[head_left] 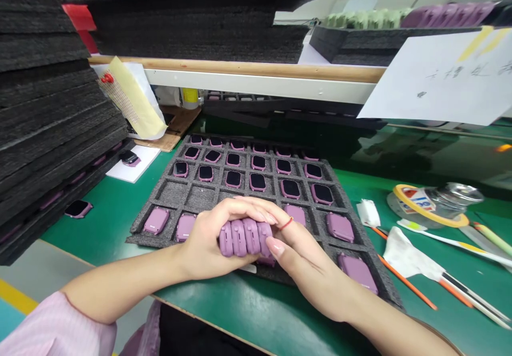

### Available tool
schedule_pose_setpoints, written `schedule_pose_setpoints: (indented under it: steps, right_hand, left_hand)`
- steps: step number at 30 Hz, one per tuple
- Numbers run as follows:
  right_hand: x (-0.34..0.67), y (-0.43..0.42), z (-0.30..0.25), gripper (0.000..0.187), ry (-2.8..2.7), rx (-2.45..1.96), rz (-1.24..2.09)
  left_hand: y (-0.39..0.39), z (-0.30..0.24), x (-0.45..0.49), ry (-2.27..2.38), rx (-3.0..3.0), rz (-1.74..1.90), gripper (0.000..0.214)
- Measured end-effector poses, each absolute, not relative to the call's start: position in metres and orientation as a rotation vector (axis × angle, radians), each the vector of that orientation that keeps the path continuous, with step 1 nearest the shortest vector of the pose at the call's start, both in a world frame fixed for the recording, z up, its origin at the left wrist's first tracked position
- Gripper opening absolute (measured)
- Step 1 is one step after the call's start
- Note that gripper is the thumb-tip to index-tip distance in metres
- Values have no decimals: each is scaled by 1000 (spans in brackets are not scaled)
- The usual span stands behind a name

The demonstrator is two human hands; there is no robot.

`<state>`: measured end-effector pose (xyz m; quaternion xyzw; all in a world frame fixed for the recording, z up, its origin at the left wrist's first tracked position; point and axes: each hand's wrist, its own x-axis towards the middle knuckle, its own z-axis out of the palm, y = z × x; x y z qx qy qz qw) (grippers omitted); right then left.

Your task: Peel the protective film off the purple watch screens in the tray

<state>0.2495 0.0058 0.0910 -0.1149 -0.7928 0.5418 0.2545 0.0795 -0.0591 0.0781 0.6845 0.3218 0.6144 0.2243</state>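
Observation:
Between my two hands is a row of several purple smartwatch cases [245, 237], pressed face to face with their button sides toward me. My left hand [208, 239] wraps round the left end and underside of the row. Closed over the top and right end, my right hand [300, 249] has its thumb against the last case. Both hands are above the near part of a black foam tray [172, 191]. Dark-screened watches [258, 181] sit in its far rows. In the near rows lie plain purple cases [340, 227]; my hands hide some pockets.
Stacks of black foam trays [48, 79] rise at left and on the shelf [256, 81]. One watch [79, 209] lies on the green table at left, another [130, 158] on white paper. Brushes [460, 244], a swab-like cloth [408, 255] and a tape roll with a jar [432, 204] are at right.

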Motion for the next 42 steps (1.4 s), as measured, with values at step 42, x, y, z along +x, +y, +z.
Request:
schedule_pose_setpoints:
  steps: [42]
  right_hand:
    - [244, 2, 94, 47, -1853, -374, 1823]
  left_hand:
    - [-62, 78, 76, 904, 1857, 1628, 43]
